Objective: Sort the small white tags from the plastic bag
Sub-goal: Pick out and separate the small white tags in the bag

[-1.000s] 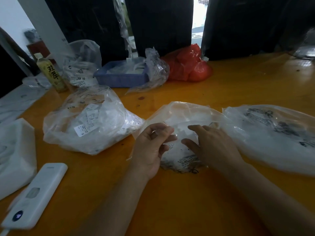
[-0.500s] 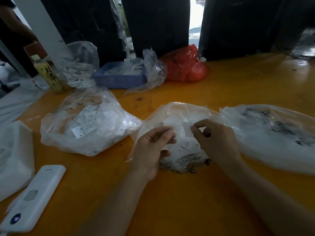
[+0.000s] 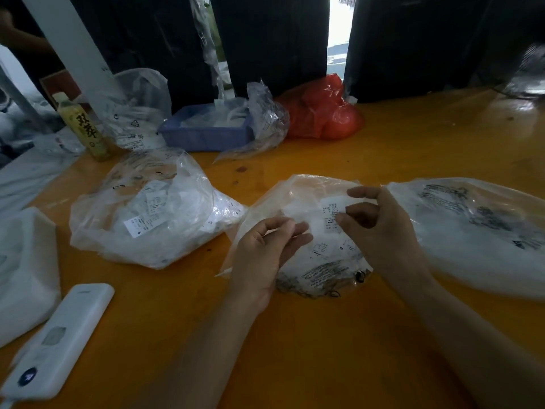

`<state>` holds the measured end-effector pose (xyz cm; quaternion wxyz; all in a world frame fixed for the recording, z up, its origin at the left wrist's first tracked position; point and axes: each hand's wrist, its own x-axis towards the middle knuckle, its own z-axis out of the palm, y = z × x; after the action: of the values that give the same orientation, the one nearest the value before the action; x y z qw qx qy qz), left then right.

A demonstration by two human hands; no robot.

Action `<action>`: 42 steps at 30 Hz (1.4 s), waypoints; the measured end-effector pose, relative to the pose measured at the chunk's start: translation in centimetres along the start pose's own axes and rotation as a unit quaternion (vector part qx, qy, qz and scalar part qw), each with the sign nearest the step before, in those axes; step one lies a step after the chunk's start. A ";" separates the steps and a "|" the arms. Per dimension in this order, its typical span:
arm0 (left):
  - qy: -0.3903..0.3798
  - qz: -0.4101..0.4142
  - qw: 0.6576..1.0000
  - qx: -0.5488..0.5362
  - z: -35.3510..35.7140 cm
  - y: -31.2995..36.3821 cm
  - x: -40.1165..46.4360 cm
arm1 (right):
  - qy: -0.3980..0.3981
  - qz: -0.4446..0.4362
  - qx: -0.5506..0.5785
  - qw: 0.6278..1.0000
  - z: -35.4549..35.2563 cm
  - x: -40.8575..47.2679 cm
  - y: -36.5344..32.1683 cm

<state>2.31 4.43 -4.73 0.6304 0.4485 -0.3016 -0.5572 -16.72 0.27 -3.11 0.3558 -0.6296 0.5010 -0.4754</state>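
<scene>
A clear plastic bag with printed lettering lies on the orange table in front of me, holding small white tags. My right hand pinches one white printed tag between thumb and fingers, lifted above the bag. My left hand rests at the bag's left edge, its fingers curled around the plastic. A second bag of white tags sits to the left, and a third clear bag lies to the right.
A white power bank and a white pouch lie at the near left. At the back stand a tea bottle, a blue tray, a red bag and more clear bags.
My right hand has risen from pressing on the bag to pinching a white tag and lifting it. My left hand has stayed at the bag's left edge.
</scene>
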 end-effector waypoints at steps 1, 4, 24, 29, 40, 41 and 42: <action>0.000 0.001 1.000 -0.003 0.0 -0.1 0.0 | 0.001 -0.003 0.005 1.000 0.0 0.0 0.0; -0.008 0.008 1.000 -0.010 0.1 -0.1 -0.2 | -0.002 -0.027 0.028 0.999 0.0 -0.1 0.0; -0.067 0.047 0.984 0.158 -0.2 -0.4 -0.6 | -0.047 -0.114 0.062 0.990 -0.1 -0.4 -0.5; -0.082 0.052 0.981 0.165 -0.2 -0.3 -0.6 | -0.029 -0.136 -0.007 0.990 0.1 -0.5 -0.6; -0.114 0.038 0.984 0.132 -0.6 -0.7 -0.1 | 0.004 -0.156 -0.011 0.988 0.1 -0.4 -0.5; -0.111 0.034 0.986 0.123 -0.7 -0.7 -0.1 | 0.006 -0.159 -0.005 0.987 0.0 -0.3 -0.6; -0.108 0.031 0.987 0.112 -0.6 -0.7 0.0 | 0.004 -0.161 -0.003 0.987 -0.1 -0.3 -0.7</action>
<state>2.55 4.63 -5.66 0.5569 0.4442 -0.4417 -0.5455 -16.63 0.71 -2.54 0.2706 -0.7012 0.3958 -0.5277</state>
